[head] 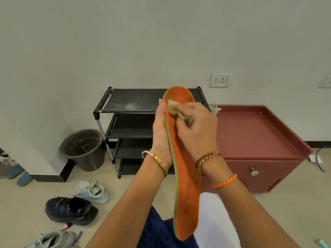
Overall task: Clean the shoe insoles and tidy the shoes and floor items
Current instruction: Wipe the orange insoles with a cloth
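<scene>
Orange insole (186, 185) held upright, long axis vertical.

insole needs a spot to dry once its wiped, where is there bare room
Free: the rack's top shelf, dusty but bare left of the insole, and the red cabinet's tray top. Crowded: the floor at lower left, with the navy shoe and pale sneakers.

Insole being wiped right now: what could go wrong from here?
The left hand holds the orange insole only near its upper half, so pressure from the cloth in the right hand could bend it or slip the grip. The loosened dirt might fall onto the lap below.
</scene>
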